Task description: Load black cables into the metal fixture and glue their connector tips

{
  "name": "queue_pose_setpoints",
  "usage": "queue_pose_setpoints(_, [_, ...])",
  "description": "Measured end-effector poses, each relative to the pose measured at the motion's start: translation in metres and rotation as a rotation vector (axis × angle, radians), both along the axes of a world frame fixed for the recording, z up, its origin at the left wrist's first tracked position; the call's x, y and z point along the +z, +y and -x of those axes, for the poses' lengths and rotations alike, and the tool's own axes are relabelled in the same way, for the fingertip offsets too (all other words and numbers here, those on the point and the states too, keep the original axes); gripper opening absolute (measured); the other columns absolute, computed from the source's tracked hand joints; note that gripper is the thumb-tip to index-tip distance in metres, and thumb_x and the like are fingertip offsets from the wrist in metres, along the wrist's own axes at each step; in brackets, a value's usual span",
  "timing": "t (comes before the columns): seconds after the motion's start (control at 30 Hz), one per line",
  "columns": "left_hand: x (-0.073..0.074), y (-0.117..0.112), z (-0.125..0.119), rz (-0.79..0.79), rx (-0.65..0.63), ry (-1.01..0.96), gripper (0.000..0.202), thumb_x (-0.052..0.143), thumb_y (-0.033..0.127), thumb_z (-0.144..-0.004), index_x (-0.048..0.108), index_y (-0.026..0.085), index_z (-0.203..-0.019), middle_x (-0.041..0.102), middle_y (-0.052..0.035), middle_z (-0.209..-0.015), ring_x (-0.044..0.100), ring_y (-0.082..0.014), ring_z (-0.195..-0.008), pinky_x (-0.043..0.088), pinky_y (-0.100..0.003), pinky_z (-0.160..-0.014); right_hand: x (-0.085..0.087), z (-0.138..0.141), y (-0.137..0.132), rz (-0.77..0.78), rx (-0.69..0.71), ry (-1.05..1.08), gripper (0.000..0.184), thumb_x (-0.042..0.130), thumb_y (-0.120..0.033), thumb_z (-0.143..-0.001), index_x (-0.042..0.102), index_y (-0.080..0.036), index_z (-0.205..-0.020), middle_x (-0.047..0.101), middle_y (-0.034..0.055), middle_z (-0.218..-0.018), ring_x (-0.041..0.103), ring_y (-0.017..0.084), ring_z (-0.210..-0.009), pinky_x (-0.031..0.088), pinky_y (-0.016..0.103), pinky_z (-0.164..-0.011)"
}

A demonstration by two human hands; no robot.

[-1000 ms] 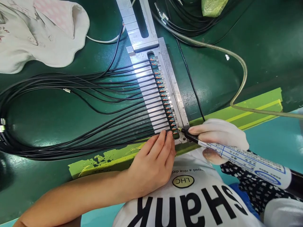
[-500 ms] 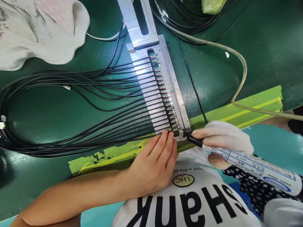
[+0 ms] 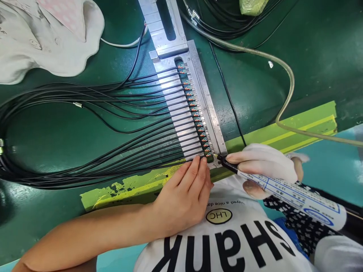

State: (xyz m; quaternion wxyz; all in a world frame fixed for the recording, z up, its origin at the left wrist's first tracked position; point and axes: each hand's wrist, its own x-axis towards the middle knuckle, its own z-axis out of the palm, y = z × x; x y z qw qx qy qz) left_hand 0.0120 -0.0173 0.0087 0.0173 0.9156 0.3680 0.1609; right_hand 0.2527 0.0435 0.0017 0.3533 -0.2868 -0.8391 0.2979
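Observation:
A long metal fixture [image 3: 208, 102] lies on the green bench and holds several black cables [image 3: 113, 113] side by side, their small orange and green ends [image 3: 195, 109] lined up in its slot. My left hand [image 3: 184, 196] lies flat, bare fingers together, pressing on the nearest cables at the fixture's near end. My right hand [image 3: 263, 162], in a white glove, grips a pen-like tool [image 3: 283, 187] with a white printed body and a black tip. The tip touches the nearest cable end [image 3: 211, 154].
A white cloth [image 3: 48, 37] lies at the far left. A clear hose [image 3: 283, 75] curves across the right side, with more black cables [image 3: 227, 22] behind it. A yellow-green strip [image 3: 283, 132] marks the bench's near edge. A second metal plate [image 3: 163, 22] extends beyond the fixture.
Both hands stay at the fixture's near end. The tool tip has shifted only slightly around the nearest cable end.

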Motion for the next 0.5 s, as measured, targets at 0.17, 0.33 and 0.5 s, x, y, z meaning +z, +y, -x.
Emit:
queue_pose_setpoints(0.17, [0.0014,0.002,-0.0007,0.006,-0.003,-0.004,0.033,0.071,0.028,-0.089,0.072,0.001,-0.108,0.072,-0.0208,-0.118,0.072,-0.0343,-0.107,0.059,-0.041,-0.086,0.0023,0.0015,0.001,-0.003,0.007,0.005,0.018,0.056,-0.035,-0.097,0.063,-0.02,-0.09,0.078,0.0111,-0.096,0.068,0.018,-0.067,0.054,0.033,-0.06])
queue_pose_setpoints(0.33, [0.003,0.0039,-0.0009,0.007,-0.012,-0.001,0.032,0.072,0.028,-0.089,0.072,0.0,-0.106,0.072,-0.0207,-0.117,0.072,-0.0343,-0.105,0.059,-0.041,-0.085,0.0036,0.0027,0.0004,-0.009,-0.008,0.013,0.019,0.054,-0.036,-0.098,0.062,-0.021,-0.089,0.078,0.0088,-0.092,0.068,0.017,-0.067,0.055,0.033,-0.062])
queue_pose_setpoints(0.5, [0.0035,0.0039,-0.0011,0.008,-0.012,-0.006,0.032,0.071,0.028,-0.089,0.072,0.0,-0.107,0.073,-0.0207,-0.116,0.072,-0.034,-0.106,0.059,-0.041,-0.085,0.0027,0.001,0.0,-0.006,-0.014,0.02,0.015,0.059,-0.035,-0.094,0.063,-0.02,-0.092,0.078,0.0104,-0.095,0.069,0.017,-0.067,0.055,0.032,-0.06])
